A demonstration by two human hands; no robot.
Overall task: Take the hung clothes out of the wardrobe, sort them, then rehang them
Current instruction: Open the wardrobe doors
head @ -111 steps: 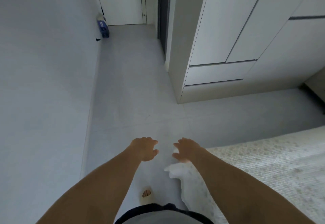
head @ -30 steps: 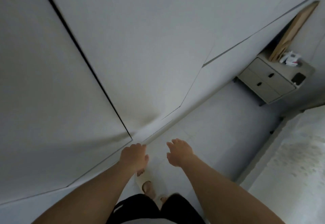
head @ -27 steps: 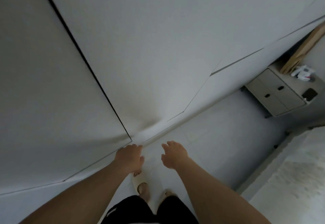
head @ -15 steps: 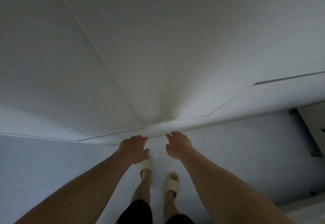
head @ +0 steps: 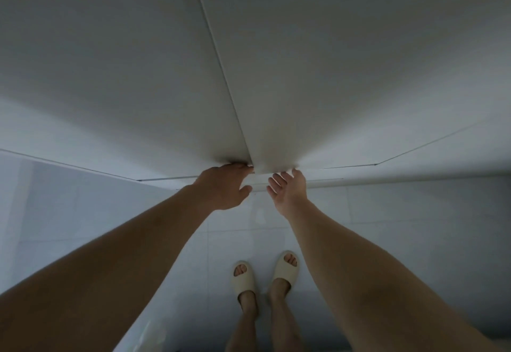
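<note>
Wardrobe doors [head: 166, 75] stand closed before us. Our left hand [head: 224, 188] hooks its fingertips under the left door's bottom edge; our right hand [head: 289, 189] is open, fingertips touching the right door's edge. We see no clothes.

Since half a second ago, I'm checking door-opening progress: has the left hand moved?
Yes. The left hand has reached up to the bottom edge of the white wardrobe door, its fingers curling under it.

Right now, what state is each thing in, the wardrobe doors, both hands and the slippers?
Left wardrobe door: closed.
Right wardrobe door: closed.
Left hand: fingertips hooked under the left door's bottom edge.
Right hand: open, palm up, fingertips at the right door's bottom edge.
Slippers: on both feet.
</note>
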